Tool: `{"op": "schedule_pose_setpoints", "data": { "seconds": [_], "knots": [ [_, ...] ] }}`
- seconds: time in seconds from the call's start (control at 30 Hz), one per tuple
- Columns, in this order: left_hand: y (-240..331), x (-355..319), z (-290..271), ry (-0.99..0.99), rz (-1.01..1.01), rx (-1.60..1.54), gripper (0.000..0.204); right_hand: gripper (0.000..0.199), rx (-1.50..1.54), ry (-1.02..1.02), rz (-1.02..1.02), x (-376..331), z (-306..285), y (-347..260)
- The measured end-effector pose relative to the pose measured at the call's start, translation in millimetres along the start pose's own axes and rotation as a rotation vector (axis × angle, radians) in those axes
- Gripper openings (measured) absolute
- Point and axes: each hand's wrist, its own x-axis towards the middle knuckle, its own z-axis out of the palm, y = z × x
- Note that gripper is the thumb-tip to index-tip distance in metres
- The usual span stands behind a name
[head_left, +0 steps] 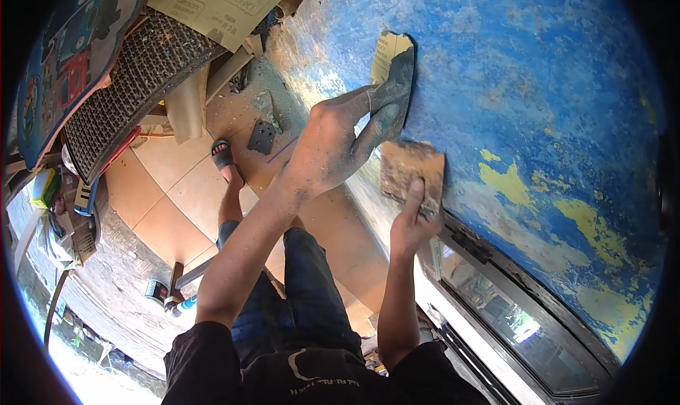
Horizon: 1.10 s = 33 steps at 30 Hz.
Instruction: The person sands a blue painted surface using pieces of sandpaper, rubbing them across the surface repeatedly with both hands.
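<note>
My left hand (347, 132) reaches up to the wall with a piece of sandpaper (383, 59) under its fingers. The paper's printed tan back shows at the fingertips, and blue-grey dust coats the fingers. Close below it, my right hand (413, 224) grips a flat, roughly square tan-brown piece (409, 166) with the thumb across its face. That piece is stained and slightly blurred; its kind is unclear. Both hands are at the blue wall (524, 86), whose worn paint shows yellow and pale patches.
A dark-framed window (506, 309) is set low in the wall at right. At upper left, a large sandpaper sheet (212, 5) lies over a woven-mesh panel (134, 79). Scraps (262, 136) lie on the tiled floor (170, 192) beside a sandalled foot (225, 161). A can (156, 290) stands lower left.
</note>
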Motion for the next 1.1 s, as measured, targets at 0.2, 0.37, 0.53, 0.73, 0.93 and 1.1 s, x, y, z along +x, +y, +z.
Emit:
{"op": "schedule_pose_setpoints", "data": {
  "seconds": [0.2,0.37,0.53,0.73,0.93,1.1],
  "knots": [
    [-3,-3,1,0.033,0.0,0.014,0.034,0.014,-0.153,-0.274,-0.094,-25,-1,-11],
    [4,-3,0,-0.002,-0.028,-0.022,0.035,0.021,0.055,-0.165,0.226,-35,-10,7],
    [-2,-3,5,0.035,0.049,-0.027,0.036,0.025,0.19,-0.054,0.196,-39,-18,7],
    [-18,-7,8,0.136,-0.026,-0.048,0.028,0.025,0.044,-0.075,0.237,-42,-53,8],
    [-29,-13,10,0.211,-0.098,-0.14,0.023,0.032,-0.219,0.054,0.015,4,-81,-53],
    [-28,-16,21,0.12,-0.024,-0.164,0.026,0.028,-0.312,0.129,-0.027,34,-68,-82]
  ]
}}
